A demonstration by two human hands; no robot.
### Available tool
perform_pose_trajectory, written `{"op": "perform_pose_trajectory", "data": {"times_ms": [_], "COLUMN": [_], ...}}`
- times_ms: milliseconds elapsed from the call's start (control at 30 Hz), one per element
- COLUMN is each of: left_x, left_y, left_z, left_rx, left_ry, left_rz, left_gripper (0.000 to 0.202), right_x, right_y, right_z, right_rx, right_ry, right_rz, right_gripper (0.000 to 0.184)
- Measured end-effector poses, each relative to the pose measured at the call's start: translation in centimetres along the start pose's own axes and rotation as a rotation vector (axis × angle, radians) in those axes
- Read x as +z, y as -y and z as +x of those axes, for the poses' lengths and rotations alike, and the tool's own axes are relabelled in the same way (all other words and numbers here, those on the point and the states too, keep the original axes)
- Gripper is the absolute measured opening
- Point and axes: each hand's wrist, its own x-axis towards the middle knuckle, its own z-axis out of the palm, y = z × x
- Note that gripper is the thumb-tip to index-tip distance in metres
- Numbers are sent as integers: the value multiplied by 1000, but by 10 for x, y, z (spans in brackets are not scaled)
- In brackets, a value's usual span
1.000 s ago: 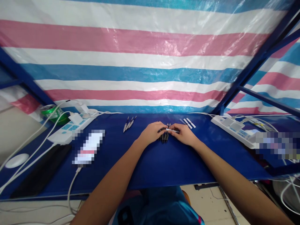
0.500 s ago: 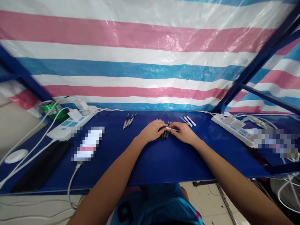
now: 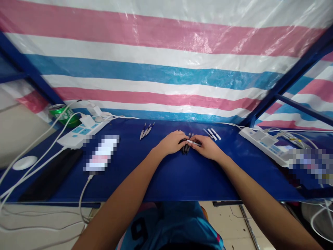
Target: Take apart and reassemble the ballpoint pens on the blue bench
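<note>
A slim pen with a white section lies sideways between my hands, just above the blue tabletop. My right hand is closed around its right part. My left hand is closed in a pinch at its left end, where something dark shows between thumb and fingers. Under and between the hands lie several dark pens side by side, partly hidden by the fingers. To the left rests a small group of grey-and-black pen pieces. Beyond my right hand lie several white, cap-like pen pieces.
On the left are a white power strip, a green can, a blurred phone on a charging cable and a black flat item. Another power strip with cables stands right. Striped sheeting hangs behind the table.
The camera view has shifted slightly, so the scene sits a little farther right. Both hands keep almost the same hold on the pen.
</note>
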Motion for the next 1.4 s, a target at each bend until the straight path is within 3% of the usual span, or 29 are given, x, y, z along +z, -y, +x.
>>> {"op": "perform_pose_trajectory", "data": {"times_ms": [1067,1400], "left_x": [-1,-3], "left_y": [-2,-4], "left_z": [-1,-1], "left_rx": [6,6], "left_ry": [22,23], "left_rz": [23,8], "left_gripper": [22,22], "right_x": [-3,-2], "right_y": [6,5], "right_z": [-2,-2], "right_rx": [12,6], "right_ry": [31,23], "right_rz": [-33,-17], "right_gripper": [18,26]}}
